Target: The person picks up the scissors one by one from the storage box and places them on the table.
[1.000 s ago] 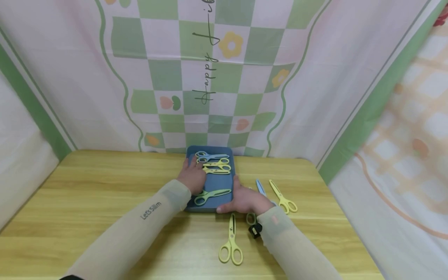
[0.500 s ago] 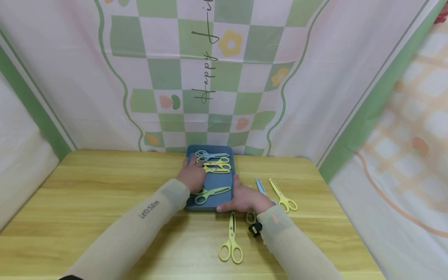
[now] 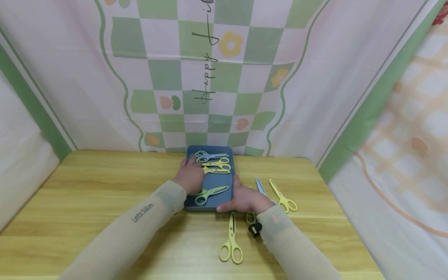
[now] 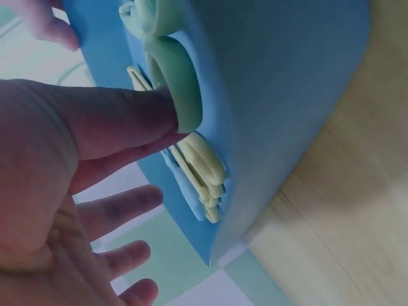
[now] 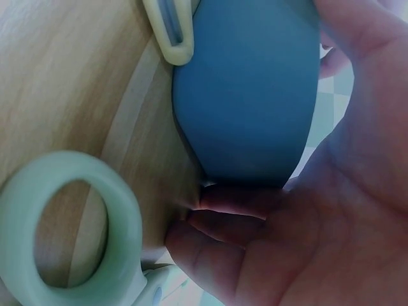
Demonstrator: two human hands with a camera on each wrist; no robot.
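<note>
In the head view, a blue tray [image 3: 212,180] holds blue scissors [image 3: 210,156], yellow scissors [image 3: 217,165] and, nearer its front, green scissors [image 3: 216,191]. My left hand [image 3: 190,177] reaches over the tray's left side. In the left wrist view, its thumb and index finger pinch a green handle loop [image 4: 185,86], while the other fingers stay spread. My right hand [image 3: 245,199] grips the tray's near right corner, thumb along the front wall and fingers along the right side. The right wrist view shows its fingers against the tray wall [image 5: 248,95].
On the wooden table [image 3: 87,202], yellow scissors [image 3: 231,241] lie in front of the tray. More yellow scissors [image 3: 280,197] and blue scissors [image 3: 260,186] lie to the right. Under my right wrist is a green handle loop [image 5: 124,223]. A checkered cloth [image 3: 196,77] hangs behind.
My left hand has shifted slightly left, and the green scissors have slid a little left with it. My right hand and the tray look unmoved.
</note>
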